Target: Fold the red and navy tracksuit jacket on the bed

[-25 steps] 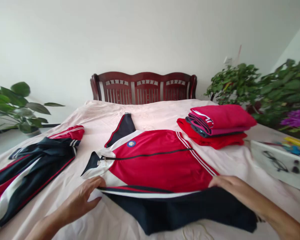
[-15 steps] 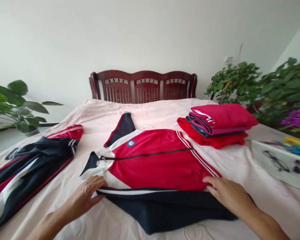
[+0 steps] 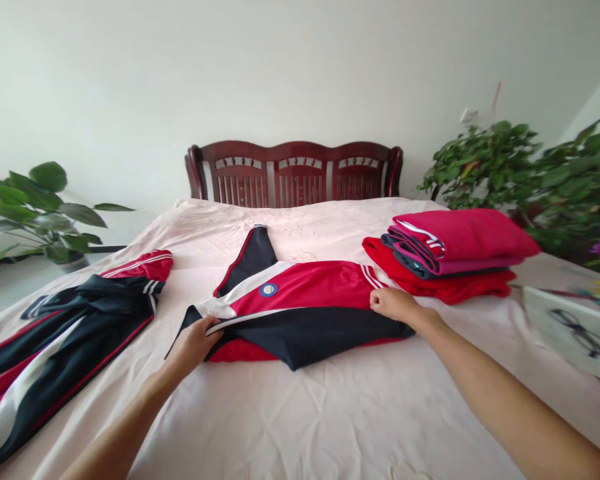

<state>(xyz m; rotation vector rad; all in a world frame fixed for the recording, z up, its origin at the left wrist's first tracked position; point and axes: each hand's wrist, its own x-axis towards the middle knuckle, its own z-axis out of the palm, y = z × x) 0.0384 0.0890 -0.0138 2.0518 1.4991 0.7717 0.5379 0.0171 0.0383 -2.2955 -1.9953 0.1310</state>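
Note:
A red, white and dark navy track jacket (image 3: 305,293) lies in the middle of the bed, its navy near part folded up over the red front. My left hand (image 3: 196,340) grips the folded edge near the collar at the jacket's left end. My right hand (image 3: 395,303) pinches the fold at the jacket's right end, close to the white stripes. Both arms reach forward over the pale pink sheet (image 3: 300,413).
Another navy, red and white garment (image 3: 65,333) lies unfolded at the left. A stack of folded red clothes (image 3: 450,253) sits at the right. A white box with glasses (image 3: 580,330) is at the far right. Potted plants (image 3: 530,173) flank the bed; a wooden headboard (image 3: 295,173) stands behind.
Both hands have carried the jacket's navy near part up and away from me, folding it over the red front. The hands are now farther from me, over the jacket's middle.

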